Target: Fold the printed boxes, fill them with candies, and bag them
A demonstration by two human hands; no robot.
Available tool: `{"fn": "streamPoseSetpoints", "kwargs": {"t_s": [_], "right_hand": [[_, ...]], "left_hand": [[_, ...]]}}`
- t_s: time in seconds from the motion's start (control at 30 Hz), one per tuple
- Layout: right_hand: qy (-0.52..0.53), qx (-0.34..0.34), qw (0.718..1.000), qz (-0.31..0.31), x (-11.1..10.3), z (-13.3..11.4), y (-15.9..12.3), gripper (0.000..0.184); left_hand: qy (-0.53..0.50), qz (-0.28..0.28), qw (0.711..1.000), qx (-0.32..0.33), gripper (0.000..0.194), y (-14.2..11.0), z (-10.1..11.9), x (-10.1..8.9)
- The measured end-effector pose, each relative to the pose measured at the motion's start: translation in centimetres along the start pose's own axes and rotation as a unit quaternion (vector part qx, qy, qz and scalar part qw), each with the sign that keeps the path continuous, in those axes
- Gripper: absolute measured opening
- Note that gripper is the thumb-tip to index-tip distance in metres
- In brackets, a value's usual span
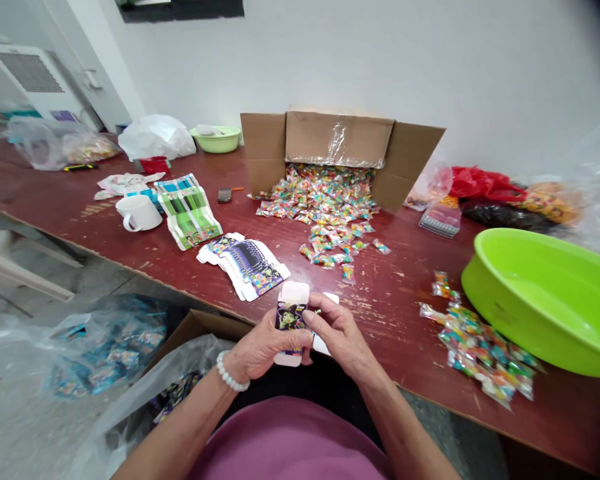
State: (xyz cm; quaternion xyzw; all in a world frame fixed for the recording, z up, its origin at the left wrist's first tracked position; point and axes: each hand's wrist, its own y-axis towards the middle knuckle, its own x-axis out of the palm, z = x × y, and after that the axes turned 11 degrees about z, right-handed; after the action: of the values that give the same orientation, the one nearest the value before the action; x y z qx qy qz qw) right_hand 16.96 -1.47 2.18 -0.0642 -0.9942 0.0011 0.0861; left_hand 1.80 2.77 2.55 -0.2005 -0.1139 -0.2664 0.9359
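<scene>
A small printed candy box (291, 317) with a dark cartoon front and white end flaps is held before my lap, at the table's near edge. My left hand (265, 343) grips it from the left, thumb across the lower front. My right hand (337, 330) closes on its right side with the thumb on the printed face; white flaps show behind those fingers. Just beyond lies a stack of flat purple box blanks (253, 267). Past it, small wrapped candies (325, 233) spill from an open cardboard carton (340, 137).
A green basin (540, 313) stands at the right, with more wrapped candies (480, 353) beside it. Green box blanks (190, 217), a white mug (139, 213) and a phone (225, 195) lie to the left. A plastic-lined carton (180, 353) and bagged blue packets (105, 353) are below the edge.
</scene>
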Motion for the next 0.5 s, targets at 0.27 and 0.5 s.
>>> {"fn": "streamPoseSetpoints", "kwargs": {"t_s": [0.27, 0.5], "right_hand": [[-0.126, -0.122, 0.984, 0.036, -0.7, -0.1, 0.2, 0.032], [-0.067, -0.051, 0.994, 0.073, -0.4, 0.2, 0.0, 0.03]], "left_hand": [[0.178, 0.13, 0.958, 0.183, 0.049, 1.0, -1.6, -0.1], [0.068, 0.152, 0.97, 0.175, 0.052, -0.4, -1.2, 0.2]]}}
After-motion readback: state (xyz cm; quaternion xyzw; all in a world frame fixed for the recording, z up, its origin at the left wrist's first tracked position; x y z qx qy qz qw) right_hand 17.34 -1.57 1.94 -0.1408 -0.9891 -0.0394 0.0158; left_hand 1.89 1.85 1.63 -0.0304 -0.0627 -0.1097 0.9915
